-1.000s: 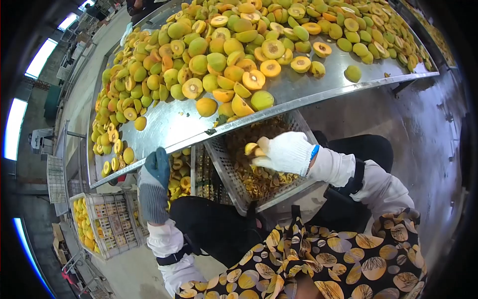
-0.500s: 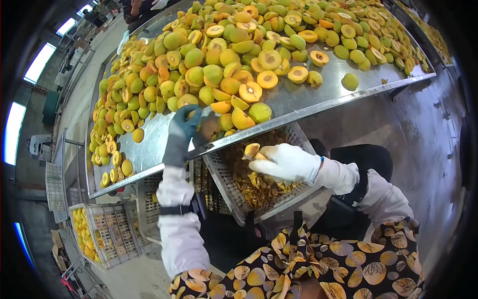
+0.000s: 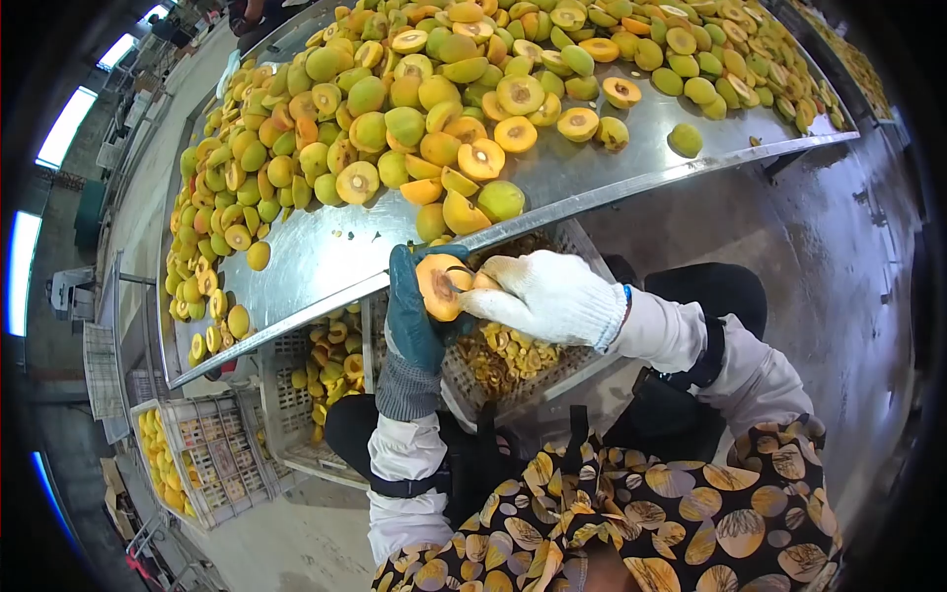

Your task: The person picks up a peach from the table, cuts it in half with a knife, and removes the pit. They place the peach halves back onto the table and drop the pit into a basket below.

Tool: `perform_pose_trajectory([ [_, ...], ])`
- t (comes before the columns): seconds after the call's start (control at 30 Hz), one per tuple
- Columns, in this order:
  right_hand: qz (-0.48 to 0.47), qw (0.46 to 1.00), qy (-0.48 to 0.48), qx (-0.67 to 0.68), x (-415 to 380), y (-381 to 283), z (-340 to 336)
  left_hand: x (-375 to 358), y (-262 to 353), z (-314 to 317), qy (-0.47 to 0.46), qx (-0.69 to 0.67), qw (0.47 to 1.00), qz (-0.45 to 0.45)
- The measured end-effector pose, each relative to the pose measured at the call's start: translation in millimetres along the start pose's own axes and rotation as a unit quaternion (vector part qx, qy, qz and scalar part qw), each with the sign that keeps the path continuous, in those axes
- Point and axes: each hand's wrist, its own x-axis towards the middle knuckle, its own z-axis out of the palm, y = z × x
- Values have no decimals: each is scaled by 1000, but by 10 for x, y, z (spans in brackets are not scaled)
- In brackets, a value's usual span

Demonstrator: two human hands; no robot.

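My left hand [image 3: 412, 316], in a dark green glove, holds a halved yellow fruit [image 3: 440, 286] with its cut face up, just off the table's front edge. My right hand [image 3: 552, 301], in a white knit glove, is closed on a small tool [image 3: 459, 276] whose curved dark end touches the cut face. Most of the tool is hidden by the fingers. Below both hands sits a grey crate [image 3: 582, 370] with yellow peelings and scraps [image 3: 508, 355]. Beyond them, green-yellow fruit [image 3: 404, 126], whole and halved, is heaped on the metal table [image 3: 306, 271].
The table's raised metal edge [image 3: 612, 197] runs just beyond my hands. Crates of yellow fruit stand at the lower left, one a grey crate [image 3: 222, 464]. At the top left, part of another person [image 3: 247, 15] shows beside the table.
My left hand has come back from the heap to the table's front edge, now with a fruit half. My right hand has moved slightly left and up to meet it.
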Motion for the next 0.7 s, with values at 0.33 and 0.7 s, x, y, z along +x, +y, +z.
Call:
perform_pose_trajectory([
  [0.33, 6, 997, -37, -62, -50, -23, -113, 117, -192, -121, -91, 314, 921, 211],
  [0.7, 154, 983, -62, 82, -144, 79, 52, 7, -334, 315, 67, 298, 894, 327],
])
